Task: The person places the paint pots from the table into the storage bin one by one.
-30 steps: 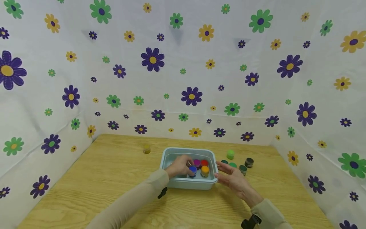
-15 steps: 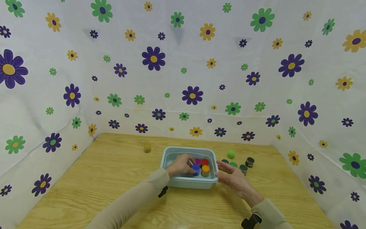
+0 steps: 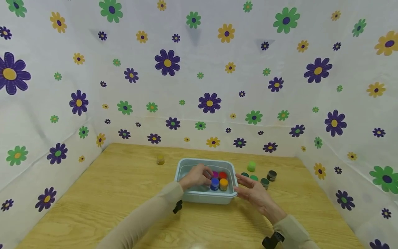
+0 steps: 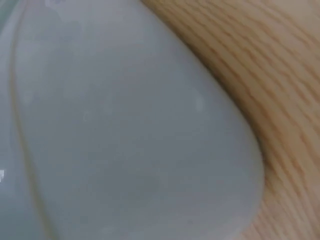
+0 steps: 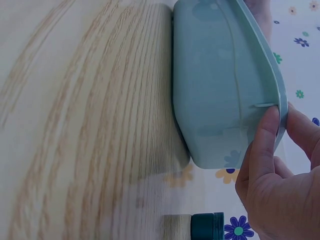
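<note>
A light-blue plastic tub stands on the table. Inside, at its right end, several small paint jars are grouped: blue, orange, red and magenta. My left hand is over the tub, its bent fingers just left of the blue jar; whether a fingertip still touches it is hard to see. The left wrist view shows only the tub's outer wall up close. My right hand holds the tub's right end by the rim, one finger beneath the lip.
Right of the tub stand more jars: light green, green, and dark ones. A yellow-ochre jar stands at the back left. Flowered cloth walls in the wooden table behind and at both sides.
My left hand set the blue jar farther right, beside the orange one, and its fingers loosened from it. The right hand stayed at the tub's end.
</note>
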`<state>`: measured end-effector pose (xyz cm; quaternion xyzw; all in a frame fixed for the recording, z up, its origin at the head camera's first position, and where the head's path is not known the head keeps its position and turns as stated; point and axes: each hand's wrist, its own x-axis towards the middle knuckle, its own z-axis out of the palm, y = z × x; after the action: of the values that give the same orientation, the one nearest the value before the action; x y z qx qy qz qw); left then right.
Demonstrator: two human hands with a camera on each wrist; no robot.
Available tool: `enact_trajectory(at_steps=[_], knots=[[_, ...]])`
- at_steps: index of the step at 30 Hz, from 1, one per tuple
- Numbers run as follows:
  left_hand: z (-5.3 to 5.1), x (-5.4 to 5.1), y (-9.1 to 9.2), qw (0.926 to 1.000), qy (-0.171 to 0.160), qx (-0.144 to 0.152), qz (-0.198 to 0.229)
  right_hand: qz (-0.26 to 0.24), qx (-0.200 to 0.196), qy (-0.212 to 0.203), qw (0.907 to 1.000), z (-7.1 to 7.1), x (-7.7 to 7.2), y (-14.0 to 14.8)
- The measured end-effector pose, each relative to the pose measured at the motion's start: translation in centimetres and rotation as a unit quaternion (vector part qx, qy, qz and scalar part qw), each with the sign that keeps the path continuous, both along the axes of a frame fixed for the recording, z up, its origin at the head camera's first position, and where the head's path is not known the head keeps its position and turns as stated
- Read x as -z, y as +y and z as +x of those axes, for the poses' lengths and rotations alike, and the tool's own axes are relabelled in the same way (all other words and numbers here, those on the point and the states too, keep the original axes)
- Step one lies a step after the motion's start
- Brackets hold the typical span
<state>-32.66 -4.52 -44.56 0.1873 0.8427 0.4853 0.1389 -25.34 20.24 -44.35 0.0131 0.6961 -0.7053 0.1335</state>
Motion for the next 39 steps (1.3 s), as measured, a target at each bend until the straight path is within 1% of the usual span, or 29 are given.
enact_trajectory(at_steps=[2,4,9,12,16,19,22,27,33,36,39], knots=[[-0.2,-0.2,0.0,0.9999,0.0,0.0,0.013,-0.002,0.001,0.001,1.0,-0.1,0.0,0.1],[-0.2,-0.2,-0.2,0.9997,-0.003,0.0,0.026,-0.004,-0.001,0.0,1.0,-0.1,0.0,0.1],[-0.2,-0.7,-0.9,0.9991,0.014,0.005,0.04,-0.003,0.002,0.0,1.0,-0.1,0.1,0.1],[-0.3,-1.3,-1.7,0.9985,0.028,0.011,0.046,-0.004,0.006,-0.003,1.0,-0.1,0.1,0.0],[-0.5,-1.9,-2.7,0.9978,0.029,0.021,0.055,-0.004,0.014,-0.006,0.9999,0.0,0.0,0.1],[-0.7,-2.0,-3.5,0.998,0.032,0.011,0.053,-0.003,0.013,-0.008,0.9999,0.0,-0.1,0.0],[-1.0,-1.9,-4.2,0.9975,0.042,-0.005,0.057,-0.003,0.01,-0.008,0.9999,0.0,-0.1,0.0],[-1.3,-1.6,-5.6,0.9949,0.062,-0.016,0.077,-0.005,0.011,-0.011,0.9999,0.1,-0.1,-0.2],[-1.4,-1.1,-7.6,0.9911,0.076,-0.035,0.104,-0.004,0.014,-0.013,0.9998,0.1,-0.1,-0.2],[-1.5,-1.1,-8.4,0.9897,0.079,-0.038,0.113,-0.005,0.014,-0.011,0.9998,0.1,-0.2,-0.2],[-1.4,-1.2,-9.2,0.9899,0.075,-0.042,0.113,-0.006,0.014,-0.01,0.9998,0.1,-0.2,-0.2]])
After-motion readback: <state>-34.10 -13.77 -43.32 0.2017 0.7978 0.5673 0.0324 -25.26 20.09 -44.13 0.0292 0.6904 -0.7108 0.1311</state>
